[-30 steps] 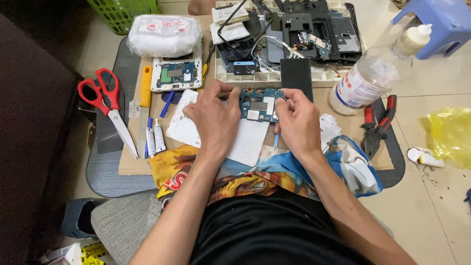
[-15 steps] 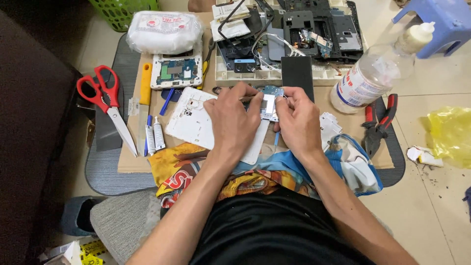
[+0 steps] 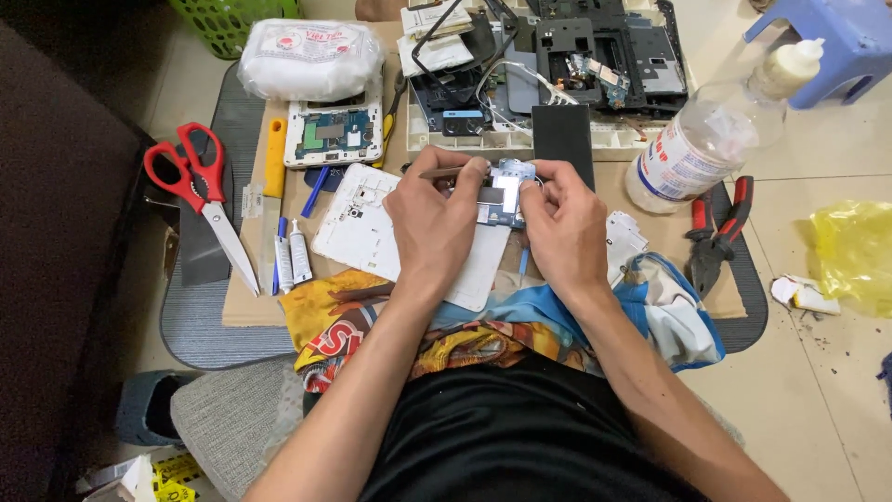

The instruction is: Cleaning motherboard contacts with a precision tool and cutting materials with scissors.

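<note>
You are working over the white phone shell at center, both hands pinching the small blue circuit board between them: left hand at nine o'clock also gripping a thin tool, right hand at three.

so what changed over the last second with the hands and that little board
Both hands lifted the small circuit board and turned it, so a shiny metal patch now faces up where blue showed earlier. The left hand now shows a thin tool pinched in its fingers; the right hand keeps its grip on the board's edge. The scissors, pliers, bottle and white phone frame stayed put.
</note>
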